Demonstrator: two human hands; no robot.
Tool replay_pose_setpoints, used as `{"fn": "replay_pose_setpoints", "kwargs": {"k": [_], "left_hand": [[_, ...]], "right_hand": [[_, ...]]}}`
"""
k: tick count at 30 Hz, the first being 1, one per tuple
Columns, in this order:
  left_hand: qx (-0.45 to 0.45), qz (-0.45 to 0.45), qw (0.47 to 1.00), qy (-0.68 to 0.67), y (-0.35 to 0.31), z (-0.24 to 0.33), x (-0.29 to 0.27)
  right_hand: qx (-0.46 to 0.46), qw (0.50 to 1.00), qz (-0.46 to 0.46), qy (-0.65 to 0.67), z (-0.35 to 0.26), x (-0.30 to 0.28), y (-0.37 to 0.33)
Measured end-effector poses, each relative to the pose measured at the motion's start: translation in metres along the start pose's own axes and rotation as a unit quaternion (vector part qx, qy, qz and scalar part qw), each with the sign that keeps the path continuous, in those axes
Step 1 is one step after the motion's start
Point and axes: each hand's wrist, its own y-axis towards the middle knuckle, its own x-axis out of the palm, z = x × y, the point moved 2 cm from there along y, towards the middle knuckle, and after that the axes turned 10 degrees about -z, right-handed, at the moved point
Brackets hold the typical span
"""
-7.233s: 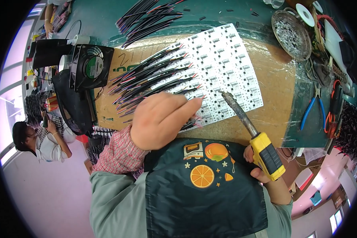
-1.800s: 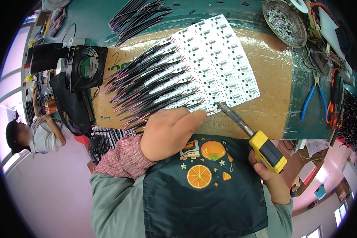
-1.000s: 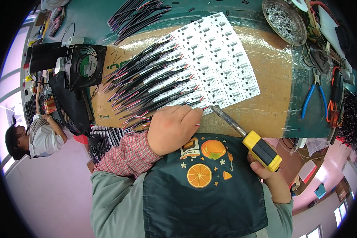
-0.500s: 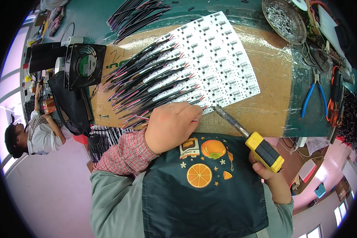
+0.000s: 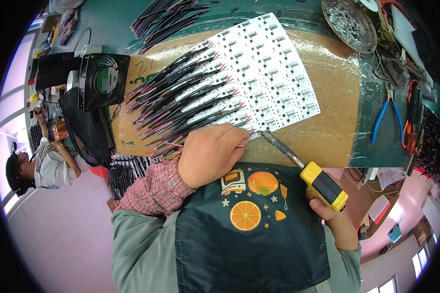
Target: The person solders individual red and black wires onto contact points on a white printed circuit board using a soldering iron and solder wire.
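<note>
A white circuit board panel (image 5: 283, 73) lies tilted on a brown board, with rows of small black parts on it. Black-sleeved wires (image 5: 181, 107) with red and white ends run across its left side in rows. At its lower corner my left hand (image 5: 211, 151) is closed in a pinch on a wire (image 5: 240, 146), whose striped end pokes out beside the fingers. My right hand (image 5: 322, 205) grips a soldering iron (image 5: 322, 185) by its yellow and black handle. The iron's tip touches or nearly touches the panel's bottom corner, just right of my left fingertips.
A black fan (image 5: 102, 80) stands at the left. More wires (image 5: 168, 22) lie at the back. A round dish of solder scraps (image 5: 351, 25) sits at the far right, above blue-handled pliers (image 5: 387, 117). Another person (image 5: 49, 163) works at the left.
The iron and my right hand have shifted very slightly left. My left hand stays nearly still. At the left, the other person's arm has moved.
</note>
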Motion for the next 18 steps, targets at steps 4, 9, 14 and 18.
{"fn": "replay_pose_setpoints", "kwargs": {"k": [4, 9, 14, 18], "left_hand": [[-0.008, -0.008, 1.0, -0.01, 0.0017, -0.0017, 0.0001], [-0.018, -0.023, 0.999, -0.039, 0.0029, -0.0054, -0.0013], [-0.02, -0.036, 0.996, -0.08, 0.0065, -0.0055, -0.0071], [-0.021, -0.041, 0.995, -0.087, 0.0067, -0.0054, -0.0061]], "right_hand": [[-0.014, 0.999, -0.026, -0.019, -0.0013, -0.0033, 0.0013], [-0.002, 0.999, -0.047, -0.025, -0.0033, -0.0024, -0.0007], [-0.021, 0.999, -0.018, -0.026, 0.0016, -0.0008, -0.0041], [-0.014, 1.0, -0.01, -0.017, 0.0037, 0.0006, -0.0055]]}}
